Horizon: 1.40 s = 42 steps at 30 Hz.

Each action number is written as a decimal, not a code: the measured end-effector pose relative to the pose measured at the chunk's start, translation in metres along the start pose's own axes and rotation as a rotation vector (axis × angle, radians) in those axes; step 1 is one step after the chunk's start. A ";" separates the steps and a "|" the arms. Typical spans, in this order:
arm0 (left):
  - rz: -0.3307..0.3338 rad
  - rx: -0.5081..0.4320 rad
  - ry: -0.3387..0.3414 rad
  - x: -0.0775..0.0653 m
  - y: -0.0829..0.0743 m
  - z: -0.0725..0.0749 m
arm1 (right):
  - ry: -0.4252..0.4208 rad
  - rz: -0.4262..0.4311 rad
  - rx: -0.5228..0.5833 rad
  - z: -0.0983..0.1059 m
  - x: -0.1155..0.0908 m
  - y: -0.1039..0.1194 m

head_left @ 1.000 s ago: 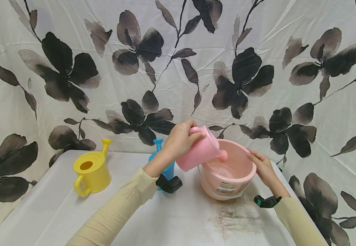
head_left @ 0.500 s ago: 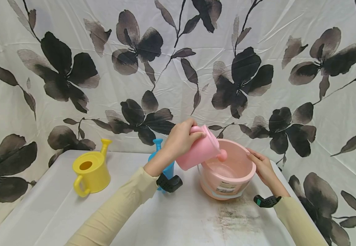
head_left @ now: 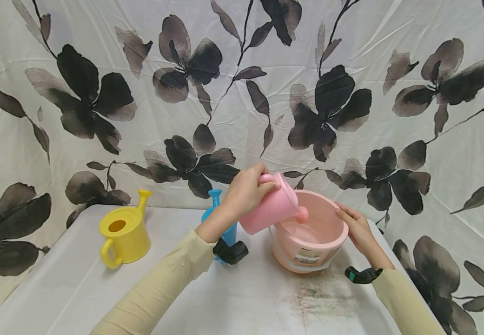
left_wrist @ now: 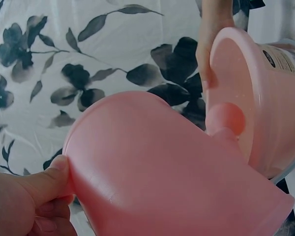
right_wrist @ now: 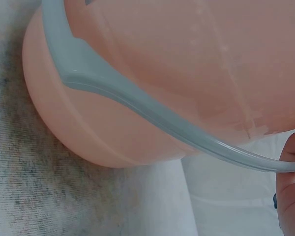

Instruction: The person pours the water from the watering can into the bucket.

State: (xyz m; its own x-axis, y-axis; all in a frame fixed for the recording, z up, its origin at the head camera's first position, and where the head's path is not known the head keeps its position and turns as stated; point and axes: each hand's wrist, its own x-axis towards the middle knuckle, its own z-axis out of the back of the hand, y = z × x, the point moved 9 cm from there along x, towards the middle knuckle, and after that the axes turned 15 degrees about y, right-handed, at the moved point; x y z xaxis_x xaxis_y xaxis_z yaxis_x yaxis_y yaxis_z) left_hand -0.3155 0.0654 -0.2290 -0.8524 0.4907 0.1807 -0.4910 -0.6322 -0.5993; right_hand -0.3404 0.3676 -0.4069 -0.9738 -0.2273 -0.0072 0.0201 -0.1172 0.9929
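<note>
— Grip?
— Left hand (head_left: pixel 247 191), curled, grips the tilted pink plastic watering can (head_left: pixel 269 210) at ten o'clock of the round peach plastic bucket (head_left: pixel 323 215); right hand (head_left: pixel 355 227) pinches the bucket at three.
— Risk?
— The can drifting toward nine o'clock could spill any contents outside.
— Change since earlier?
— None discernible.

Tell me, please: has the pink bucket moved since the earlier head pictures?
No. In the head view, the pink bucket shows no shift against the dark stain on the table.
</note>
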 end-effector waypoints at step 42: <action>-0.038 0.046 0.012 -0.001 -0.012 -0.005 | -0.002 0.016 0.003 -0.001 0.000 0.001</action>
State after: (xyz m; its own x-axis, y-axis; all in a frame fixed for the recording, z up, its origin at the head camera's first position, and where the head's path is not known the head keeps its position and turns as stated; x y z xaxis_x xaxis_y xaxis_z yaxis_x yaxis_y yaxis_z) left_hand -0.3081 0.0753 -0.2259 -0.8310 0.5218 0.1927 -0.5307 -0.6398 -0.5559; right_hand -0.3405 0.3670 -0.4063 -0.9738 -0.2273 0.0093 0.0353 -0.1106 0.9932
